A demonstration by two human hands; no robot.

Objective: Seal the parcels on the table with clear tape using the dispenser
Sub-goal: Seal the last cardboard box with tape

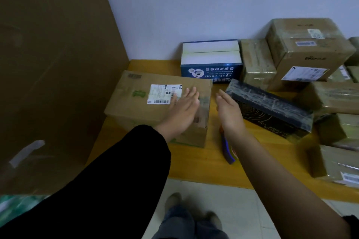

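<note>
- A tall cardboard sheet [58, 64] stands at the counter's left end.
- A brown parcel [136, 110] with a white shipping label [163, 94] lies near the left end of the yellow counter [194, 163], closer to its front edge.
- The left hand [182, 110], in a black sleeve, lies flat on the parcel's top near its right end, palm down and fingers straight.
- The right hand [229, 110] is held over the gap between the brown parcel and a black box [270, 106], fingers straight and together, gripping nothing.
- The dispenser [227, 151], blue and orange, lies on the counter near the front edge, partly hidden under the right forearm.
- A blue box [211, 64] with a white top stands at the back edge.
- Taped parcels [307, 48] are piled towards the right end.
</note>
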